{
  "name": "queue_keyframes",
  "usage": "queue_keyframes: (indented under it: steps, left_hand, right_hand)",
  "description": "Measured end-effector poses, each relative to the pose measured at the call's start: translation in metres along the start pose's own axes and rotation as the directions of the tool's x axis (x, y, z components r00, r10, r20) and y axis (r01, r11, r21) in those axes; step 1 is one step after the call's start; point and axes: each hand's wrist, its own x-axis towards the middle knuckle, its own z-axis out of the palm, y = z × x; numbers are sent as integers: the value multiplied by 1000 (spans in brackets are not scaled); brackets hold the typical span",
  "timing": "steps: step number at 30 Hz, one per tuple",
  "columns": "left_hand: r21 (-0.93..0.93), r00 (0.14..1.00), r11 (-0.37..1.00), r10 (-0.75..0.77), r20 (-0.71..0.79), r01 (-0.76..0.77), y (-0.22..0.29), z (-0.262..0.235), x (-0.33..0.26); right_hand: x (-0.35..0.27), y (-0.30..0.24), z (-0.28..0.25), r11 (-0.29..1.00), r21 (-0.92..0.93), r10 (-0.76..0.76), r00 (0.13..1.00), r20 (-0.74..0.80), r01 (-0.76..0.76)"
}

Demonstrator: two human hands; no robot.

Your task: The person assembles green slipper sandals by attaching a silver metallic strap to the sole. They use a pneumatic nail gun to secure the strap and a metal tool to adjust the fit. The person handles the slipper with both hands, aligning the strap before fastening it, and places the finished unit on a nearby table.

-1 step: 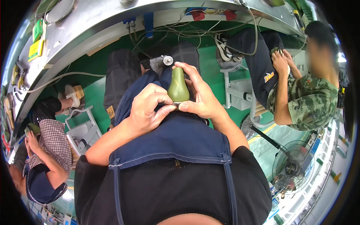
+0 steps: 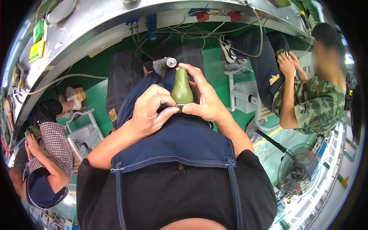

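Note:
A smooth green pear-shaped piece [image 2: 181, 90] stands above my lap, its narrow end pointing away from me and its wide end toward me. My right hand [image 2: 203, 97] wraps round its right side, fingers along the narrow end and thumb at the wide end's edge. At that same edge the thumb and forefinger of my left hand [image 2: 153, 109] are pinched together, close to the right thumb. A thin dark, shiny rim [image 2: 179, 105] shows between the thumbs; whether it is a separate part, I cannot tell. The piece's underside is hidden.
Ahead curves a metal workbench [image 2: 96, 36], with cables [image 2: 184, 32] hanging below. A grey tool with a round metal end [image 2: 171, 62] lies beyond my hands. Co-workers sit left [image 2: 48, 168] and right [image 2: 310, 96], handling green pieces. A floor fan [image 2: 299, 170] stands at lower right.

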Motion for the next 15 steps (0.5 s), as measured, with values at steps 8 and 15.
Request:
queue_keyframes:
  steps: [8, 15]
  left_hand:
    - [-212, 987, 975, -39, 156, 72, -56, 3, 7]
    - [-460, 978, 880, -19, 209, 116, -80, 17, 12]
  right_hand:
    - [7, 14, -4, 998, -64, -6, 999, 49, 9]
    - [15, 22, -12, 999, -51, 6, 1000, 20, -5]
